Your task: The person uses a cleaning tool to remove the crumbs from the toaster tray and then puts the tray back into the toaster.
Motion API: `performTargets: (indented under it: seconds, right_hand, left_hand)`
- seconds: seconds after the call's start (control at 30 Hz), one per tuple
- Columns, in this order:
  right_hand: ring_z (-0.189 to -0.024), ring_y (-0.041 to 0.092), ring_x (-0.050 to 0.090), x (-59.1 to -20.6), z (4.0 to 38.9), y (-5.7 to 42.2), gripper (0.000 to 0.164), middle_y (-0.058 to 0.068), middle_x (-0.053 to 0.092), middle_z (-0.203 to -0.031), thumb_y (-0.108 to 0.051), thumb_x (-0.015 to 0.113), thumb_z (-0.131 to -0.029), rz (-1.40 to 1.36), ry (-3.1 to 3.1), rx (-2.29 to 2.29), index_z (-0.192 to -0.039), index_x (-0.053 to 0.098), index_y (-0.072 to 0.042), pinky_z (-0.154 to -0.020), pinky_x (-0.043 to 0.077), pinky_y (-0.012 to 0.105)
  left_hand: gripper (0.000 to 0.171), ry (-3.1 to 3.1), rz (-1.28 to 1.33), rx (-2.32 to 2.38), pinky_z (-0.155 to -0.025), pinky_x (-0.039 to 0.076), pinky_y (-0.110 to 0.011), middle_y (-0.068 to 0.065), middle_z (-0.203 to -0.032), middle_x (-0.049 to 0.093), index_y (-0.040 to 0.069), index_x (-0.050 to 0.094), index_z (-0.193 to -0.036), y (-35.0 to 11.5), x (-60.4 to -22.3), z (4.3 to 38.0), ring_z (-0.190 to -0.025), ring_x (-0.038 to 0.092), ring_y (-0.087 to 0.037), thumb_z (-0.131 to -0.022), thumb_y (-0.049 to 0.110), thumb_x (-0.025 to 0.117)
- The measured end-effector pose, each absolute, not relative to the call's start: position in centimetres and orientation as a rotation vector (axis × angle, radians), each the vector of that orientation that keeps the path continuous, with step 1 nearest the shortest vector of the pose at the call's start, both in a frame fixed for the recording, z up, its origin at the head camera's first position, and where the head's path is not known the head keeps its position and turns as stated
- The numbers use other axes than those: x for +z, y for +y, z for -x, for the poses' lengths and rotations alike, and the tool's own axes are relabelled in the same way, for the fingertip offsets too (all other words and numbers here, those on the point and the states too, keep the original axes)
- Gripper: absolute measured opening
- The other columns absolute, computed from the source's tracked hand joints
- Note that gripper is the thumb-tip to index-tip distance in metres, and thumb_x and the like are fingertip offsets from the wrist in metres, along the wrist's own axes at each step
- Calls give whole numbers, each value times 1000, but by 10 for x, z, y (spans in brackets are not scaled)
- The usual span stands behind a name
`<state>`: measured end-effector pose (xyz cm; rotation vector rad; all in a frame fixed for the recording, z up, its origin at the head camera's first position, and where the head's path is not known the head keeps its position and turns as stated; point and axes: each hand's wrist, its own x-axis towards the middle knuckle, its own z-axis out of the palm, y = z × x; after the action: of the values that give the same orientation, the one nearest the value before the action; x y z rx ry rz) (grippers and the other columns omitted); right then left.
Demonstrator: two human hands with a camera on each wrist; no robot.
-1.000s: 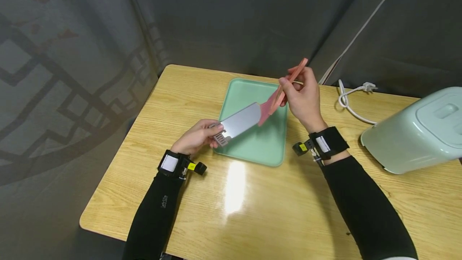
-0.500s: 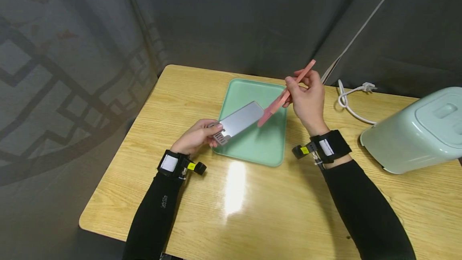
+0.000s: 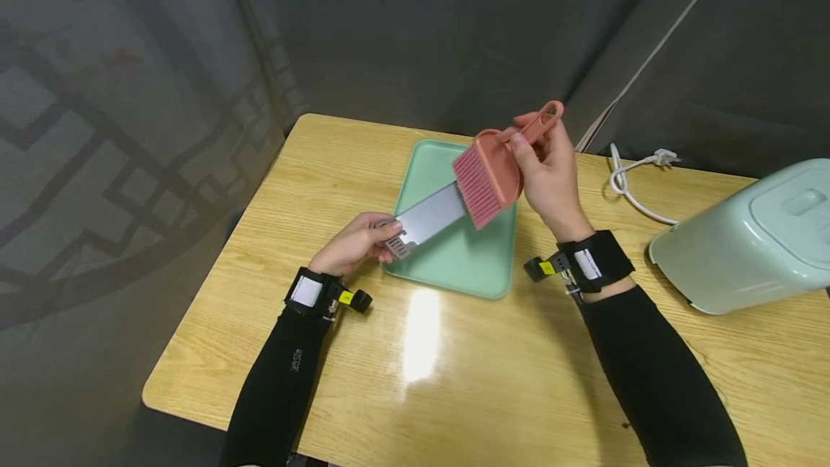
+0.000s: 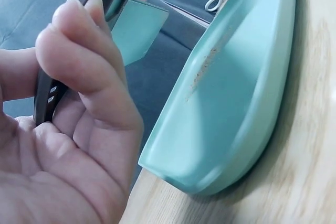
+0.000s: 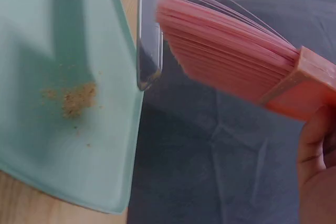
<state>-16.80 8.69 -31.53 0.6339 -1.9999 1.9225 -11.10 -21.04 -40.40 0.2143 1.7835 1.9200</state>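
Note:
My left hand (image 3: 353,243) pinches the slotted grey end of a thin metal crumb tray (image 3: 429,216), which slants up to the right above a mint serving tray (image 3: 447,281). In the left wrist view, the thumb and fingers curl round its dark handle (image 4: 46,98). My right hand (image 3: 551,175) grips a pink hand brush (image 3: 502,168) by its looped handle. The bristles overlap the crumb tray's far end in the head view. Brown crumbs (image 5: 79,99) lie in a small heap on the serving tray.
At the right of the wooden table (image 3: 272,352) stands a mint toaster (image 3: 726,251) with a lid on top. Its white cord and plug (image 3: 622,171) lie behind it, near a dark curtain (image 3: 421,34) along the back edge.
The brush, nearly edge-on half a second ago, has turned its broad side to the head camera, and its bristles now cover the crumb tray's far end. My left hand has hardly moved.

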Motion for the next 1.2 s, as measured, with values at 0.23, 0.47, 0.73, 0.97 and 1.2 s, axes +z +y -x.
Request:
performTargets:
  seconds: [0.23,0.47,0.73,0.97,1.2]
  right_hand:
    - [-105,23,65,-308,163,59,23,15,64,-114,1,50,-104,-868,-2045,2016,-127,50,2,-88,56,24]
    - [-104,23,64,-309,156,34,26,20,62,-117,-1,52,-104,-969,-2207,1989,-128,46,6,-85,56,26]
    - [-101,23,62,-312,155,36,28,18,61,-118,-3,55,-103,-923,-2282,1972,-128,45,5,-84,55,25]
    - [-100,22,62,-313,162,47,30,19,60,-117,-4,56,-103,-867,-2308,1928,-128,45,6,-83,55,24]
    - [-100,21,62,-315,169,59,30,18,60,-115,-2,55,-103,-821,-2280,1914,-129,45,8,-83,54,22]
  left_hand:
    - [32,1774,-237,1919,-61,54,-22,-11,-92,67,-15,56,-124,-208,-402,110,-68,61,-15,-106,11,49]
    - [32,1734,-302,1923,-61,55,-24,-11,-93,68,-14,55,-125,-205,-403,110,-67,61,-14,-107,11,47]
    - [30,1718,-309,1939,-60,54,-23,-11,-92,68,-13,56,-123,-202,-400,110,-65,60,-14,-107,10,47]
    - [24,1720,-303,1946,-59,53,-23,-10,-89,68,-11,59,-114,-201,-399,109,-65,60,-14,-107,9,48]
    - [28,1710,-270,1949,-58,53,-22,-10,-89,67,-14,56,-120,-202,-399,108,-64,60,-13,-106,9,48]
